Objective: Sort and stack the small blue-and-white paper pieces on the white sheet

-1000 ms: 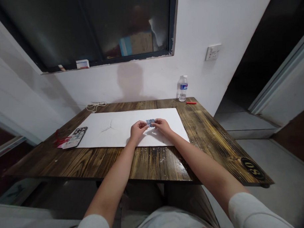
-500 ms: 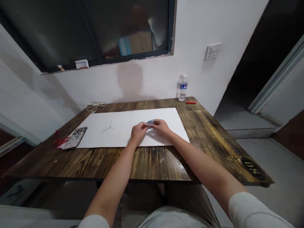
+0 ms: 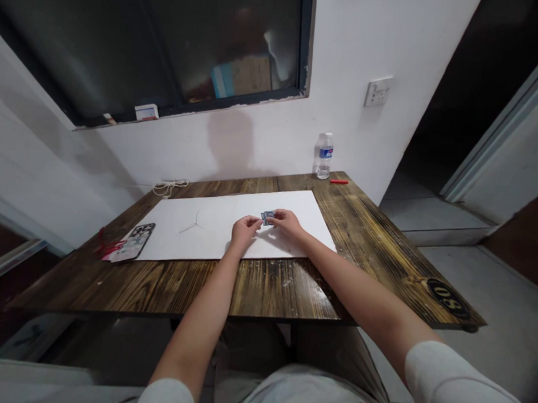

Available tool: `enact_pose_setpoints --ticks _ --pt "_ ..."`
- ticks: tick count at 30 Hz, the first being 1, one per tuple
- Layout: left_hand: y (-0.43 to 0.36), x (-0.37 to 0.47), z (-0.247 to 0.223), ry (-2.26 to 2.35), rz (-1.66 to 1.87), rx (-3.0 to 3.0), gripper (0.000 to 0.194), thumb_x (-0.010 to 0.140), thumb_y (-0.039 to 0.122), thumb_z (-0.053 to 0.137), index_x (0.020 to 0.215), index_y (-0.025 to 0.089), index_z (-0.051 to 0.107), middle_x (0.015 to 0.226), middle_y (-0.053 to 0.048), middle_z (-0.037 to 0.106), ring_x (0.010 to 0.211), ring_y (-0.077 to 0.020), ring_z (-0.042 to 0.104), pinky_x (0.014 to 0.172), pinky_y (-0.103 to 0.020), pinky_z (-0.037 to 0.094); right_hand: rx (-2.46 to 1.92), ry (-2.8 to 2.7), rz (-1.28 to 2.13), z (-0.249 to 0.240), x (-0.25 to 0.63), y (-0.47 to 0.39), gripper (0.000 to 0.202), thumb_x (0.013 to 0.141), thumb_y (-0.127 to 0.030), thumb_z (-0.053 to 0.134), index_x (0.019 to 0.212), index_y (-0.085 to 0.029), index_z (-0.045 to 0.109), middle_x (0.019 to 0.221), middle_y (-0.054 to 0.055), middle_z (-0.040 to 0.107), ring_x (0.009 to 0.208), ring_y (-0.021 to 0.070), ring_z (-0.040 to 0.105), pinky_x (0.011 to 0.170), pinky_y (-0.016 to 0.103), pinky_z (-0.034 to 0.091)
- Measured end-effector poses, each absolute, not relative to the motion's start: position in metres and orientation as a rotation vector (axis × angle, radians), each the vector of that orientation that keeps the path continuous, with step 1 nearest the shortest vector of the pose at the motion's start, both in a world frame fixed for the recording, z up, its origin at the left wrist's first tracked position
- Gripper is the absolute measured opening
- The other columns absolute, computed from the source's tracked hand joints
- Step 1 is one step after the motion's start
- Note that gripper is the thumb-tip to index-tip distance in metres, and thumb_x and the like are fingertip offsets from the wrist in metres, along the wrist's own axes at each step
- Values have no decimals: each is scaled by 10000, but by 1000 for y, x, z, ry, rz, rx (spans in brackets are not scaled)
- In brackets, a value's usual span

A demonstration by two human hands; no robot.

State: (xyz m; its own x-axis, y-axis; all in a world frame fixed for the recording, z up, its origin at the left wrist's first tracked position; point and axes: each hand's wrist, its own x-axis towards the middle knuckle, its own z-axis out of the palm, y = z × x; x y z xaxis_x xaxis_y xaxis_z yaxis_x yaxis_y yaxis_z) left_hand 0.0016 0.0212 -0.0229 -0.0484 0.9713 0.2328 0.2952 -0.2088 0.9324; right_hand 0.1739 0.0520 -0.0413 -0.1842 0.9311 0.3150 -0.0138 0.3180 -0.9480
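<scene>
1. The small blue-grey piece (image 3: 265, 215) is between the two hands, over the white board (image 3: 210, 240) on the tabletop (image 3: 373, 252). It is too small to see just what it is.
2. The piece is little, so fingertips seem the best way to hold it. Having it between both hands likely helps keep it steady.
3. The right hand (image 3: 289, 223) is mostly curled, with its thumb and fingers pinching the right side of the piece.
4. The left hand (image 3: 244, 231) is partly curled, with its thumb and finger close together by the left edge. I can't tell if they grip the piece or only touch it.
5. The phone (image 3: 143, 239) lies at the board's left end, and the bottle (image 3: 324, 157) stands at the back near the wall. Maybe they are there to leave the hands room.
</scene>
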Motion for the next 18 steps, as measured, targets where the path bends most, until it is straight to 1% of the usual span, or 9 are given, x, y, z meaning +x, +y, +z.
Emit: enact_pose_setpoints --ticks 3,8,11,18 --pt "23 0 -27 1388 1258 1646 221 666 378 714 734 169 690 661 -37 681 632 -163 629 593 -249 448 -871 -1524 1111 -39 173 50 346 619 -485 737 662 -163 619 592 -12 581 547 125 510 547 254 375" --pt "19 0 -24 1426 1277 1769 173 679 352 705 715 183 699 685 -20 692 655 -160 623 617 -248 436 -922 -1543 1104 -36 175 48 385 572 -519 749 632 -154 642 559 -9 578 544 125 493 552 260 360" --pt "15 1 -19 1453 1277 1854 140 693 327 696 711 188 701 702 -13 699 675 -161 626 637 -250 436 -970 -1545 1076 -33 176 46 388 574 -526 738 608 -149 651 535 -7 571 543 125 488 555 263 350" --pt "12 1 -16 1496 1185 2052 144 739 339 673 718 199 700 717 -9 702 680 -155 621 636 -253 424 -993 -1575 1062 -29 175 43 330 580 -469 745 604 -148 671 515 -8 565 553 138 513 554 265 372"
